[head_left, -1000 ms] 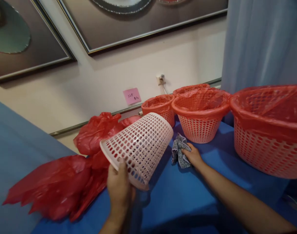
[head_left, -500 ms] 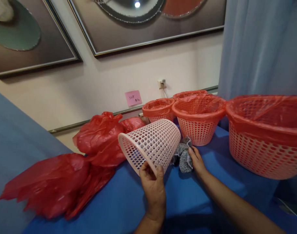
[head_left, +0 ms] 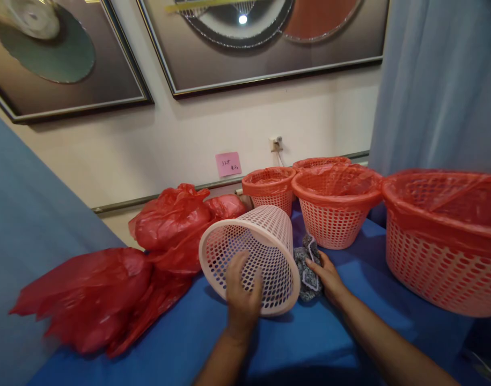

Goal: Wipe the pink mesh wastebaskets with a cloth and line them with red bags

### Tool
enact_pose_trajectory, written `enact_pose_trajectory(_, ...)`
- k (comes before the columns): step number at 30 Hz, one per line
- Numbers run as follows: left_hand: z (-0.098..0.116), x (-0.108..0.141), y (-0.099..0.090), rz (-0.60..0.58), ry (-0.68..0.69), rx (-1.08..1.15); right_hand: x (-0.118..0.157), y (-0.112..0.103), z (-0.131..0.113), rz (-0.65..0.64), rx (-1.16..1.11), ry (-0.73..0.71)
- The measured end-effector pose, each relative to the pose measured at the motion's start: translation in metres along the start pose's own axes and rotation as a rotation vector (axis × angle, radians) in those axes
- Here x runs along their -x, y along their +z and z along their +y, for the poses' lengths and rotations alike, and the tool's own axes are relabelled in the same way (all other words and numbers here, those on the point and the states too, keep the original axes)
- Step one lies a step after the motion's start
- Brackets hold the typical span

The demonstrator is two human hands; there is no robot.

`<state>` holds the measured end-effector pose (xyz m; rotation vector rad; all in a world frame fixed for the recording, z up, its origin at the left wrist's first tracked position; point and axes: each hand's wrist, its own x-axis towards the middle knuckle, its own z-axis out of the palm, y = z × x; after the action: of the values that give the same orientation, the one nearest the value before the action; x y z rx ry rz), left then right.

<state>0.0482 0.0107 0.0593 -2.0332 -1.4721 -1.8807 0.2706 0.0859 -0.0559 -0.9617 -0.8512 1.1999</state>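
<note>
A pale pink perforated plastic basket [head_left: 271, 222] lies on its side on the blue-covered table, its mouth turned toward me. My left hand [head_left: 242, 292] is at that mouth, fingers apart and slightly blurred, with nothing gripped. To the right of the basket, my right hand [head_left: 328, 276] pinches a crumpled grey cloth [head_left: 309, 276] with light trim between thumb and fingers. The cloth is beside the basket's rim, outside it.
Red plastic bags [head_left: 104, 295] are heaped on the table [head_left: 181, 343] at left. Several red-lined baskets stand at the back and right, including a middle one [head_left: 329, 220] and a large one [head_left: 442, 257]. Blue curtains [head_left: 434, 91] hang at the side.
My left hand has let go of the basket's rim and its fingers have spread. The basket has turned so its mouth faces me. My right hand still holds the grey cloth.
</note>
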Motion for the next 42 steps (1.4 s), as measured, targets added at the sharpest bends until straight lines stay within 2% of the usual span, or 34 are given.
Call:
enact_pose_trajectory(1, -0.010, -0.015, -0.014, 0.112, 0.048, -0.099, 0.000, 0.000, 0.000, 0.002, -0.006, 0.013)
enact_pose_trajectory(3, -0.034, -0.046, -0.038, 0.204, 0.030, -0.260, 0.001, -0.001, 0.000, 0.008, -0.012, 0.033)
enact_pose_trajectory(6, -0.070, -0.082, -0.060, 0.061, -0.098, -0.299, 0.003, -0.002, -0.002, 0.018, -0.019, 0.045)
enact_pose_trajectory(9, -0.091, -0.099, -0.070, 0.012, -0.150, -0.294, 0.005, -0.002, -0.006, 0.034, -0.025, 0.039)
enact_pose_trajectory(12, -0.094, -0.094, -0.075, -0.009, -0.130, -0.276, 0.013, -0.004, -0.012, 0.061, -0.030, 0.034)
enact_pose_trajectory(14, -0.091, -0.081, -0.076, 0.000, -0.117, -0.255, 0.024, -0.009, -0.018, 0.137, -0.010, 0.011)
enact_pose_trajectory(17, -0.089, -0.053, -0.068, 0.157, -0.157, -0.213, 0.049, -0.017, -0.029, 0.365, 0.164, -0.140)
enact_pose_trajectory(19, -0.090, -0.034, -0.056, 0.268, -0.230, -0.121, 0.067, -0.015, -0.034, 0.447, 0.337, -0.288)
enact_pose_trajectory(21, -0.092, -0.018, -0.042, 0.300, -0.294, -0.022, 0.080, -0.002, -0.035, 0.356, 0.485, -0.405)
enact_pose_trajectory(25, -0.091, 0.005, -0.020, 0.171, -0.318, 0.096, 0.086, 0.050, -0.019, -0.017, 0.680, -0.459)
enact_pose_trajectory(28, -0.089, 0.015, -0.015, 0.032, -0.301, 0.200, 0.086, 0.092, -0.002, -0.167, 0.728, -0.457)
enact_pose_trajectory(31, -0.093, 0.020, -0.016, -0.035, -0.289, 0.231, 0.088, 0.115, 0.007, -0.394, 0.862, -0.494)
enact_pose_trajectory(35, -0.104, 0.023, -0.017, -0.021, -0.281, 0.168, 0.079, 0.110, 0.001, -0.680, 1.073, -0.446)
enact_pose_trajectory(38, -0.109, 0.023, -0.017, -0.033, -0.281, 0.170, 0.066, 0.097, -0.006, -0.873, 1.060, -0.416)
enact_pose_trajectory(40, -0.111, 0.023, -0.017, -0.034, -0.282, 0.170, 0.063, 0.088, -0.014, -0.863, 0.952, -0.427)
enact_pose_trajectory(42, -0.112, 0.023, -0.018, -0.029, -0.280, 0.169, 0.066, 0.075, -0.029, -0.713, 0.804, -0.376)
